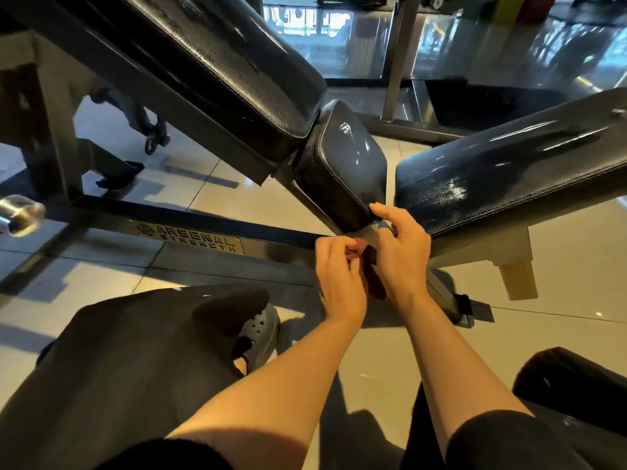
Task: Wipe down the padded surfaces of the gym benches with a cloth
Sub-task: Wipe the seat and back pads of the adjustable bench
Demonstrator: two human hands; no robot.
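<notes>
A dark reddish cloth (371, 273) hangs between my two hands, just below the near corner of a small black seat pad (346, 164). My left hand (339, 276) pinches the cloth's top with curled fingers. My right hand (402, 256) grips the cloth from the other side, its index finger lifted toward the seat pad's edge. A long black back pad (217, 62) slopes up to the left of the seat. A second bench's black pad (515, 174) lies to the right, shiny with a worn pale patch.
The bench's black steel base rail (190, 228), bearing a brand plate, crosses the tiled floor (217, 195). A chrome bar end (20, 215) juts in at left. My knees and a grey clog (261, 330) are below. A metal rack post (400, 56) and glass wall stand behind.
</notes>
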